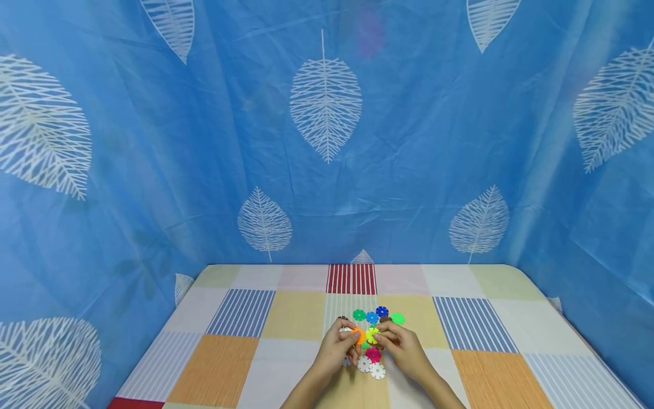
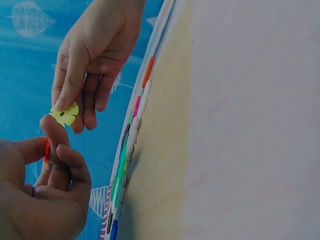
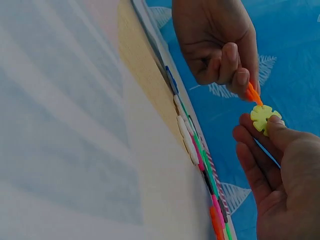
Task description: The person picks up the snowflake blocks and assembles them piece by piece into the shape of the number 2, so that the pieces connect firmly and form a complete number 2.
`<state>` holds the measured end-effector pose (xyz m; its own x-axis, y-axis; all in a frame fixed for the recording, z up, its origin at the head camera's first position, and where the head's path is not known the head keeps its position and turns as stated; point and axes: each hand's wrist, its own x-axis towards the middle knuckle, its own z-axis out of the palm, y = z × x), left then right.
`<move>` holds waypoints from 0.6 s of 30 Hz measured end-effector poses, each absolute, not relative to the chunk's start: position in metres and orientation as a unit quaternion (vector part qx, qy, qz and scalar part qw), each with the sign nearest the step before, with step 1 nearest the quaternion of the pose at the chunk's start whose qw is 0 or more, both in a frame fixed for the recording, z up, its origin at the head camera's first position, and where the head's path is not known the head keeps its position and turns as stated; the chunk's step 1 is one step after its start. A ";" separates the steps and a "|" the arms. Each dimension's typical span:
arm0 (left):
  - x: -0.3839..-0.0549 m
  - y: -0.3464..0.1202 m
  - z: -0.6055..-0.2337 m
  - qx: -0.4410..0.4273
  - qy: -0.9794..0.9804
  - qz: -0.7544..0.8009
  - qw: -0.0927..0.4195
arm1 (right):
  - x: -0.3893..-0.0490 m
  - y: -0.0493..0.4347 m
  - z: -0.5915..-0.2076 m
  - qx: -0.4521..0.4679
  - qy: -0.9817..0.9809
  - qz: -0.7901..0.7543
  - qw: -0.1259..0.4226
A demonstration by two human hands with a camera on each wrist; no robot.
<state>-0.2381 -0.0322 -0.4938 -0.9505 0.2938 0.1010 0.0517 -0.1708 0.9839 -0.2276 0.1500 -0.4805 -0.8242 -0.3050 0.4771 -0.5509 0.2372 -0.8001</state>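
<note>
As left hand [image 1: 333, 347] pinches orange notched disc [image 1: 360, 336], right hand [image 1: 407, 350] pinches yellow notched disc [image 3: 260, 119].
Each disc projects past its grip, rims apparently touching.

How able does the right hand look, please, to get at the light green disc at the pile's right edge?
Probably yes: the light green disc lies just beyond the right hand, seemingly uncovered, though that hand pinches the yellow disc and may have to release it first.

The left hand [image 1: 335, 347] partly hides the orange disc [image 1: 360, 336].
</note>
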 end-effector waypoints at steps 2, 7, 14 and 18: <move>-0.238 -0.032 -0.494 0.137 0.643 0.749 0.082 | -0.227 0.149 -0.481 0.279 -0.778 0.549 0.126; -0.241 -0.033 -0.493 0.138 0.650 0.743 0.078 | -0.227 0.148 -0.478 0.298 -0.780 0.522 0.171; -0.241 -0.033 -0.493 0.155 0.653 0.737 0.074 | -0.226 0.145 -0.474 0.322 -0.777 0.502 0.199; -0.239 -0.033 -0.492 0.163 0.645 0.742 0.080 | -0.224 0.144 -0.472 0.339 -0.768 0.502 0.208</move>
